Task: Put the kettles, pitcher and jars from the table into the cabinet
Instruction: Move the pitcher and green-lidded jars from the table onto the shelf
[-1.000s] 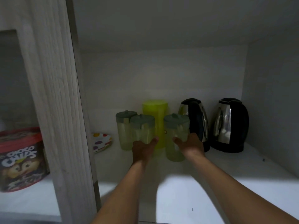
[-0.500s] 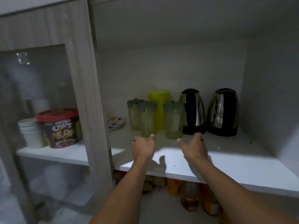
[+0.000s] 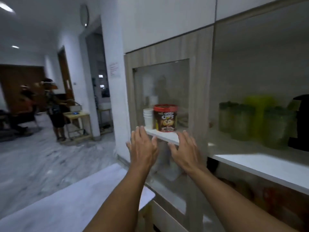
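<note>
Both our hands are empty with fingers spread, left hand [image 3: 143,149] and right hand [image 3: 185,152] held up in front of the cabinet [image 3: 168,47]. The jars [image 3: 240,121], the yellow-green pitcher [image 3: 260,111] and one black kettle [image 3: 301,123] sit blurry on the shelf [image 3: 260,166], right of the Choco Chips tub [image 3: 165,118].

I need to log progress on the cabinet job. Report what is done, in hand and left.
Done: three jars, the yellow-green pitcher and one black kettle stand on the cabinet shelf; a second kettle would be out of frame. In hand: nothing; left hand and right hand are open and empty. Left: the white table looks bare where visible.
</note>
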